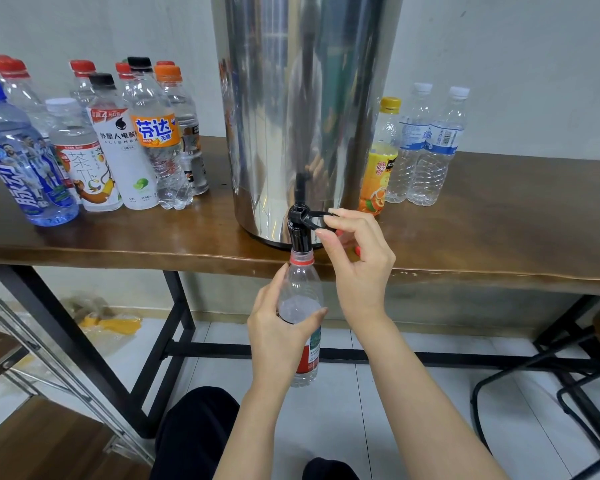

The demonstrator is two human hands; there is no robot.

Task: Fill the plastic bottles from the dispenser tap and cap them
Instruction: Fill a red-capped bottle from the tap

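A tall steel dispenser (pixel 302 116) stands on the wooden table (pixel 499 220), and its black tap (pixel 298 233) hangs over the front edge. My left hand (pixel 274 330) grips a clear, uncapped plastic bottle (pixel 300 289) with a red neck ring and a red label. It holds the bottle's mouth right under the spout. My right hand (pixel 357 258) pinches the tap's black lever (pixel 314 216) between thumb and fingers. A red cap (pixel 358 250) shows tucked inside that hand. I cannot tell whether water is running.
Several capped bottles (pixel 111 140) of mixed brands crowd the table's left side. To the right of the dispenser stand an orange-drink bottle (pixel 378 168) with a yellow cap and two clear bottles (pixel 426 147). A black metal stool (pixel 568 375) is at the lower right, and my knee (pixel 194 431) is below.
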